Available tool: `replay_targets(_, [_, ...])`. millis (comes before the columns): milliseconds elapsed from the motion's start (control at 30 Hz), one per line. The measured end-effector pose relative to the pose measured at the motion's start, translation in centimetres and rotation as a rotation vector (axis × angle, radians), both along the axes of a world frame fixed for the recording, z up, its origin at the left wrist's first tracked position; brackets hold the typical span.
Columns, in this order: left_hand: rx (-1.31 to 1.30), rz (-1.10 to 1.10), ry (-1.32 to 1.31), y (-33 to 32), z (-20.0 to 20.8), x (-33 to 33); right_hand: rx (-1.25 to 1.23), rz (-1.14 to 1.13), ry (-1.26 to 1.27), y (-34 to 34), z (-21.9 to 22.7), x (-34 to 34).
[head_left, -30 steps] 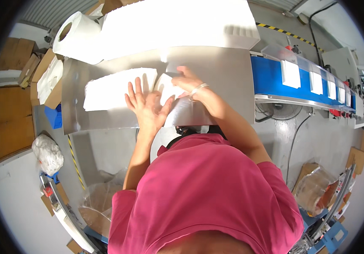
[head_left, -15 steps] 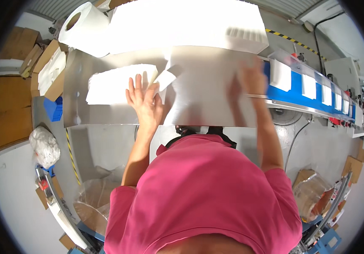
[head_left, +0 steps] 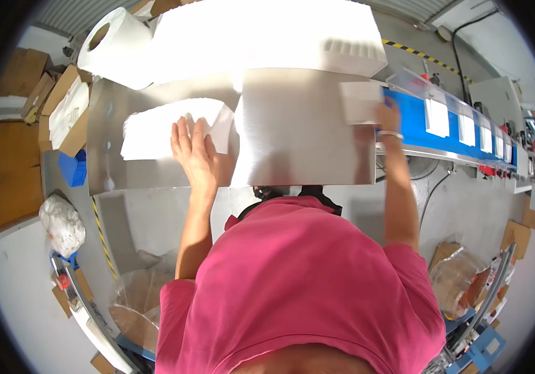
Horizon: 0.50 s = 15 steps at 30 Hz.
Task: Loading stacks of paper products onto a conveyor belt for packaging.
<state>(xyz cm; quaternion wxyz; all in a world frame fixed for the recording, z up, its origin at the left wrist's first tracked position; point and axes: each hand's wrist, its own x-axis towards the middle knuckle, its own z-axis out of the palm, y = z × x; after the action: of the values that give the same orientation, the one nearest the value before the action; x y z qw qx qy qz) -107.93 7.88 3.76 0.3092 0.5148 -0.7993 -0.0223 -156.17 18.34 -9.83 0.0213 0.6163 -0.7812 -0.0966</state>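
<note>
On the left of the metal table (head_left: 305, 143), a stack of white paper sheets (head_left: 155, 128) lies with its edges fanned. My left hand (head_left: 194, 153) rests at its right end, fingers stretched out and nothing gripped. At the table's right edge, my right hand (head_left: 390, 118) has its fingers closed at the right side of a flat white sheet (head_left: 361, 103). Motion blurs these fingers a little. Just beyond them runs a blue conveyor belt (head_left: 407, 128), carrying several white pieces (head_left: 437, 118) spaced out in a row.
A large, glaring white stack (head_left: 261, 37) fills the table's far side, with a white paper roll (head_left: 108, 47) at its left. An open carton (head_left: 71, 115) and a blue bin (head_left: 73, 168) stand left. A clear guard (head_left: 414, 84) lines the belt's far side.
A white sheet now shows at my right hand, which has moved slightly right. My left hand has shifted left onto the stack. The pieces on the belt have travelled right.
</note>
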Motion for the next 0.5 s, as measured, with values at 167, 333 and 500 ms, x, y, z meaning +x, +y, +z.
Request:
replay_targets(167, [0.013,-0.014,0.086,0.3,-0.5,0.0,-0.874,-0.136,-0.128,-2.7,9.8,9.2])
replay_targets(333, [0.008,-0.077,0.02,0.7,0.0,-0.5,0.212,-0.541,-1.579,-10.8,15.0,28.4])
replay_targets(500, [-0.015,-0.091,0.029,0.0,-0.6,0.6,0.011,-0.572,-1.696,-10.6,11.9,29.1])
